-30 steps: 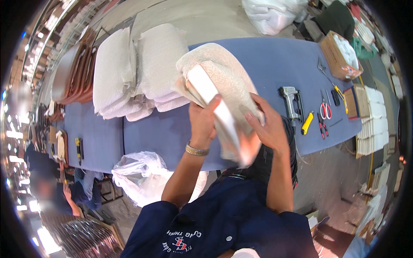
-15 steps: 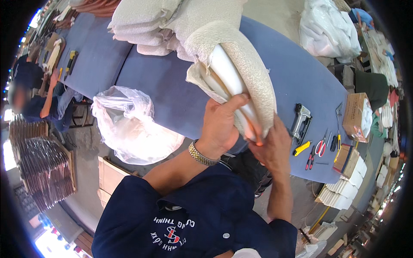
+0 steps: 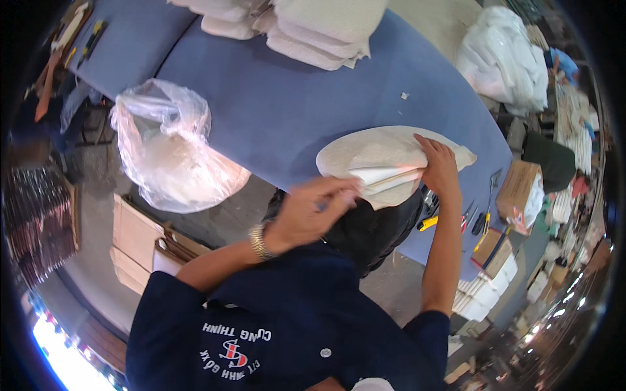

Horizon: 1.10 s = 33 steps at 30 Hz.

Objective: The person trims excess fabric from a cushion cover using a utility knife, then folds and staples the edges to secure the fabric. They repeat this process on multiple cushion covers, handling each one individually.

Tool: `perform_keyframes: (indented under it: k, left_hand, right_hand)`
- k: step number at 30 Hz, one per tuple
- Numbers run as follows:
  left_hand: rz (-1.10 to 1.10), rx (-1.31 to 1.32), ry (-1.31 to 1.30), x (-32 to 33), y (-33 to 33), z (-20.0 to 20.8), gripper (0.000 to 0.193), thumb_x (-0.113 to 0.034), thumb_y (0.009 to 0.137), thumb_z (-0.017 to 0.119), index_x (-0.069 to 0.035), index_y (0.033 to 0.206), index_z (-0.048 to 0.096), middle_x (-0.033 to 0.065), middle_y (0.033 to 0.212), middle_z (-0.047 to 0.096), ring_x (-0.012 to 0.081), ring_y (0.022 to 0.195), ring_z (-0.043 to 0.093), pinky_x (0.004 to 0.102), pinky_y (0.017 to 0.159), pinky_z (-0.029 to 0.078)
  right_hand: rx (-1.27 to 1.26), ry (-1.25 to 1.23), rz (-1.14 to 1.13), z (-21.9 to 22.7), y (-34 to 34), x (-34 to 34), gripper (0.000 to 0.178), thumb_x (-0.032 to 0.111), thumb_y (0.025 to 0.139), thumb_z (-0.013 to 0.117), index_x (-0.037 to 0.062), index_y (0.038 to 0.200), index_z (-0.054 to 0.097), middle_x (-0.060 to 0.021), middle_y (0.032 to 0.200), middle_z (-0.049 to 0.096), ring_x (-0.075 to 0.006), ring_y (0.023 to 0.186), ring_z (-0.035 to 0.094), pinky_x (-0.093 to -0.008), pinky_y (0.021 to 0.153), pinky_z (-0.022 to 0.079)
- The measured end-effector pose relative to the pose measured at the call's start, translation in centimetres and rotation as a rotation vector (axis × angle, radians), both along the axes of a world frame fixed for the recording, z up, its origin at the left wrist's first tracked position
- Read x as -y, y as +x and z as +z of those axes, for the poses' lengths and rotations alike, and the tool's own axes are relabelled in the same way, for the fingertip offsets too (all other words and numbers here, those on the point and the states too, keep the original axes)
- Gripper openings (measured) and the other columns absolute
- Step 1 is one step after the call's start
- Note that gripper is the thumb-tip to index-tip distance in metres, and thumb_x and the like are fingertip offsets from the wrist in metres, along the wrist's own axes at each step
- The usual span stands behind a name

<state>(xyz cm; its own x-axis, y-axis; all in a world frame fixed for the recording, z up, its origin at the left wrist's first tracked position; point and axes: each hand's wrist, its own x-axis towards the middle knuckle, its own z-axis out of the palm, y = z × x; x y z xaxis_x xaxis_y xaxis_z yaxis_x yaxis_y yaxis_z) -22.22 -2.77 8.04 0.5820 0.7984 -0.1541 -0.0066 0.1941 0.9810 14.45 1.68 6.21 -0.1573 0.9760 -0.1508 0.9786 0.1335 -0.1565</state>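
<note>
A cream textured cushion cover [image 3: 391,140] lies at the table's near edge with its open side toward me. White padding [image 3: 378,174] shows in the opening. My right hand [image 3: 441,166] grips the cover at the right end of the opening, fingers over the top. At the opening's left end is my left hand [image 3: 310,212], smeared by motion; whether its fingertips pinch the cloth is unclear. A watch [image 3: 259,242] is on my left wrist.
Several similar cream pieces [image 3: 319,32] are stacked at the table's [image 3: 274,91] far side. A clear plastic bag [image 3: 163,146] hangs at the left edge. Beside my right forearm lie a yellow cutter [image 3: 428,223] and other tools. A cardboard box [image 3: 520,189] stands farther right.
The cushion cover has come down from upright to lying flat at the table edge, its opening turned toward me. My right hand has moved up onto it; my left hand has shifted left.
</note>
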Motion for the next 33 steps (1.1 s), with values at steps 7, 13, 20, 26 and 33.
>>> perform_keyframes:
  k: [7, 13, 20, 26, 33]
  left_hand:
    - [-0.004, -0.457, 0.586, -1.0, -0.7, -7.9, 0.079, -0.03, 0.088, 0.08, -0.002, 0.153, 0.044, 0.0247, 0.151, 0.047, 0.0404, 0.133, 0.052, 0.0465, 0.108, 0.045]
    - [0.347, -0.495, 0.379, -1.9, 3.6, -8.0, 0.073, -0.03, 0.089, 0.08, -0.001, 0.147, 0.048, 0.0247, 0.139, 0.06, 0.039, 0.123, 0.063, 0.0444, 0.1, 0.053]
    - [0.487, -0.39, 0.496, -1.7, 5.1, -6.6, 0.06, -0.017, 0.087, 0.08, -0.003, 0.14, 0.057, 0.0212, 0.131, 0.066, 0.0358, 0.115, 0.069, 0.0406, 0.093, 0.058]
    - [0.51, -0.393, 0.524, -0.7, 4.8, -6.6, 0.064, -0.011, 0.082, 0.082, -0.007, 0.141, 0.058, 0.0186, 0.137, 0.065, 0.0352, 0.121, 0.066, 0.04, 0.098, 0.057]
    - [0.608, -0.327, 0.46, 0.6, 5.2, -7.2, 0.064, -0.008, 0.075, 0.087, -0.005, 0.133, 0.061, 0.0171, 0.136, 0.065, 0.0343, 0.121, 0.066, 0.0394, 0.095, 0.06]
  right_hand:
    - [0.04, 0.217, 0.0, -0.8, -0.1, -0.6, 0.068, -0.003, 0.075, 0.063, 0.017, 0.14, 0.06, -0.0111, 0.141, 0.061, -0.034, 0.138, 0.05, -0.0519, 0.117, 0.033]
    - [-0.194, 0.352, 0.042, 4.3, -5.7, -3.5, 0.056, 0.001, 0.083, 0.062, 0.0136, 0.137, 0.061, -0.0133, 0.138, 0.063, -0.0358, 0.132, 0.055, -0.0472, 0.113, 0.041]
    - [-0.559, 0.13, -0.171, 4.7, -13.9, -0.3, 0.019, 0.015, 0.09, 0.072, 0.0064, 0.106, 0.067, -0.0118, 0.101, 0.066, -0.0306, 0.09, 0.066, -0.0416, 0.081, 0.054]
    - [-0.463, 0.22, -0.082, 2.2, -16.1, 1.7, 0.024, 0.023, 0.088, 0.078, 0.005, 0.097, 0.064, -0.0119, 0.095, 0.06, -0.0312, 0.088, 0.06, -0.0431, 0.078, 0.05]
    - [-0.546, 0.194, -0.29, 2.1, -19.0, 3.9, 0.02, 0.021, 0.092, 0.075, 0.0037, 0.09, 0.065, -0.0095, 0.079, 0.061, -0.0245, 0.071, 0.061, -0.0362, 0.066, 0.049]
